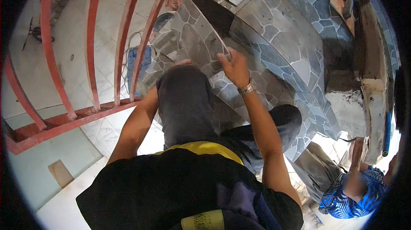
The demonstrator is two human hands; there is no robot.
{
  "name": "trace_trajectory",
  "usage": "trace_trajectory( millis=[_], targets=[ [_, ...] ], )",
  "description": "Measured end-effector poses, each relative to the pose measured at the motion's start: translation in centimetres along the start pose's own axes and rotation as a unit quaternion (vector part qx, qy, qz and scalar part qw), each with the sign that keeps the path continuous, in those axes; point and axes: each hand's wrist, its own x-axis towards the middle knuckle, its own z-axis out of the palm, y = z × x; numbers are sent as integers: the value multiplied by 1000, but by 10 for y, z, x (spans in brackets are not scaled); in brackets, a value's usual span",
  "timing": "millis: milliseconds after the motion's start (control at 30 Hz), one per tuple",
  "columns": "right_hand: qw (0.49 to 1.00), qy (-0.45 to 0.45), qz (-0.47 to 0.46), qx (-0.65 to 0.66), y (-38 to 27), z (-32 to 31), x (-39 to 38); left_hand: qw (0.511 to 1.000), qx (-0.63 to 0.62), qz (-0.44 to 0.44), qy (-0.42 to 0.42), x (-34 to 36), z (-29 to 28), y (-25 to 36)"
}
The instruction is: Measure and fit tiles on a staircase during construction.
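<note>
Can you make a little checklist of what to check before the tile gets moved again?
1. Right hand on the tile: ok, fingers grip its edge.
2. Left hand on the tile: cannot tell, the knee hides most of it.
3. Tile whole: ok, no crack shows.
4. Tile flat on the step: not ok, it stands tilted.
5. Other person clear of the tile: ok, they are down to the right.
6. Railing clear of the tile: ok, it stands apart, left.
</note>
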Motion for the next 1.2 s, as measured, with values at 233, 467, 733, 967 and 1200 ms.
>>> trace_trajectory(
  millis=[233, 467, 733, 967, 1200],
  targets=[
    [994, 6, -92, -59, 9, 18, 60, 991, -137, -5, 2, 4, -26, 43],
    [992, -33, -76, -92, 33, 0, 86, 987, -133, 40, 76, 44, -16, 96],
    [1000, -6, -4, -16, 23, -38, 52, 979, -146, -25, 137, 57, -29, 102],
    [807, 33, 220, 547, 48, -41, -1, 968, -192, 162, -18, 21, 31, 193],
    [751, 39, 212, 624, 26, -53, -2, 975, -174, 136, -32, 17, 56, 229]
  ],
)
